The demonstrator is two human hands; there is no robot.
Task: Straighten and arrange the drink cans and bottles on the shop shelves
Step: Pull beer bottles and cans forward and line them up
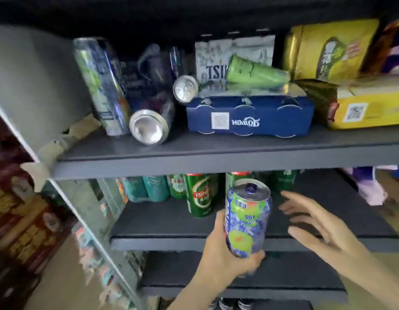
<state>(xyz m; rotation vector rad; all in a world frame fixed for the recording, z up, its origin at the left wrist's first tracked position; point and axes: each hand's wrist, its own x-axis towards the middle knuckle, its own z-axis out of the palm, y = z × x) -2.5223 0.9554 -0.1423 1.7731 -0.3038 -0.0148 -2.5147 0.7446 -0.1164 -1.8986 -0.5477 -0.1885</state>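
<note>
A blue-and-green printed aluminium drink can (247, 218) is held nearest the camera, upright with a slight tilt, in front of the middle dark shelf board (162, 222). It is grasped by the left hand (225, 258), with the thumb up the left side of the wall and the fingers curled under the lower rim. The right hand (321, 231) is released, fingers spread, just right of the can and apart from it.

The pull tab appears unbroken, so the can is judged full: moderately heavy, stiff while sealed, smooth and possibly slippery. A grip around the middle of the wall is judged safest; the thin wall can be dented if squeezed hard or dropped.

Farther back on the middle shelf, upright green beer cans (200, 195) are stood. On the upper shelf, a silver-ended dark can (149, 126) is lying on its side beside a blue cardboard multipack (250, 117), with a green can (256, 72) toppled on top.
</note>
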